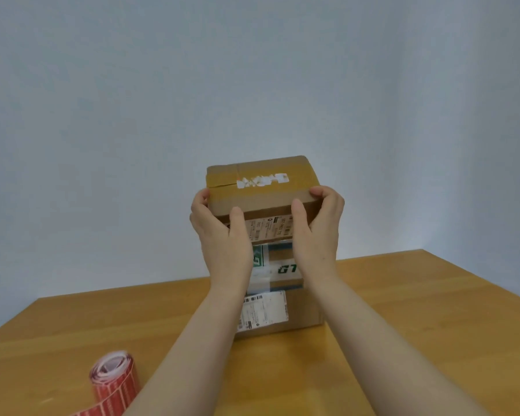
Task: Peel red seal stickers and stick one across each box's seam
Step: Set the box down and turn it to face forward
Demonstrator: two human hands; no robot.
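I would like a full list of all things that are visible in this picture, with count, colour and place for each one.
held box: one, brown cardboard with tan tape and a white label, centre, between both hands
lower cardboard: one or two boxes, cannot tell; brown, green print, clear tape, white label; on the table under the held box
sticker roll: one, red, on the table at near left
table: one, light wood, lower part of the picture
wall: one, pale grey-blue, behind
left hand: one, grips the held box's left side
right hand: one, grips its right side
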